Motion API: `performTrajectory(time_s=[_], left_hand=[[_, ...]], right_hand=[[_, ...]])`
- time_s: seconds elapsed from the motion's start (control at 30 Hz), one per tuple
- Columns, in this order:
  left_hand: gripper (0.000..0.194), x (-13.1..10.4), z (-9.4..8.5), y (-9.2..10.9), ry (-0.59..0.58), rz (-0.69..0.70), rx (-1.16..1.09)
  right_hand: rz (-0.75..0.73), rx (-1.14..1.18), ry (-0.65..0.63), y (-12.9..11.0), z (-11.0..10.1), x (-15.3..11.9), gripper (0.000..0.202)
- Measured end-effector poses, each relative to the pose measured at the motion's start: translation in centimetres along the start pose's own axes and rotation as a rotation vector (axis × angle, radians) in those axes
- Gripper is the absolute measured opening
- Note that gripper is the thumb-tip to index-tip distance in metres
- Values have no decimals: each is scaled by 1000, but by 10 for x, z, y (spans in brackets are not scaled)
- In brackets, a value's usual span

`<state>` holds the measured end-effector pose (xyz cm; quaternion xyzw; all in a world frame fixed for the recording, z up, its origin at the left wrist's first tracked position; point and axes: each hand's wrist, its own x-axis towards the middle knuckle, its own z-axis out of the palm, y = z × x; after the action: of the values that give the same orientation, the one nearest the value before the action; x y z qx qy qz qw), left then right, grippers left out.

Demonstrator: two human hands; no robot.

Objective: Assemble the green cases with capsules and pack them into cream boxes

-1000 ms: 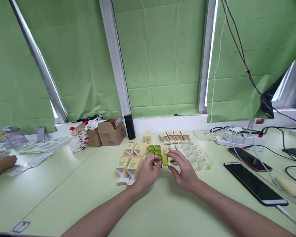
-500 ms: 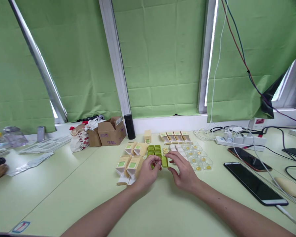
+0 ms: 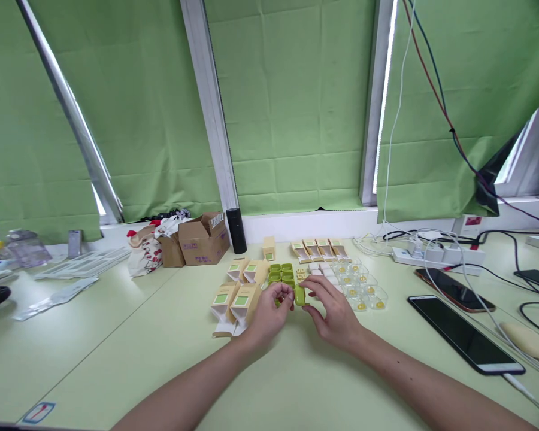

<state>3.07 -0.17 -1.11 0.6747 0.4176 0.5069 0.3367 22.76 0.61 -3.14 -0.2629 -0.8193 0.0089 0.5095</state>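
Note:
A small green box (image 3: 300,294) is held up between my two hands over the middle of the table. My right hand (image 3: 335,308) grips it by its ends, thumb below and fingers above. At its left edge, my left hand (image 3: 272,311) is closed in a pinch against it. Just behind are several green boxes (image 3: 281,272) in two rows, partly covered by my fingers. Small yellowish pieces (image 3: 300,274) lie beside these rows. White blocks (image 3: 324,269) and clear plastic cups with yellow bits (image 3: 362,287) stand right of them.
Open beige cartons with green labels (image 3: 238,293) stand left of my left hand, more cartons (image 3: 318,250) at the back. Phones (image 3: 465,332), cables and a power strip (image 3: 438,257) lie right. A cardboard box (image 3: 204,239) and black cylinder (image 3: 236,230) stand back left.
The green box has turned slightly between my hands, and my right fingers have shifted a little with it. At the far left, a brownish shape under the black object has gone from view.

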Motion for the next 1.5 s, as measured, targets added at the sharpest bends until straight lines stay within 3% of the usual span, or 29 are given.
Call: performTrajectory(time_s=[1.5], left_hand=[[28, 1, -2, 2, 13, -33, 36]], right_hand=[[17, 14, 19, 3, 1, -1, 50]])
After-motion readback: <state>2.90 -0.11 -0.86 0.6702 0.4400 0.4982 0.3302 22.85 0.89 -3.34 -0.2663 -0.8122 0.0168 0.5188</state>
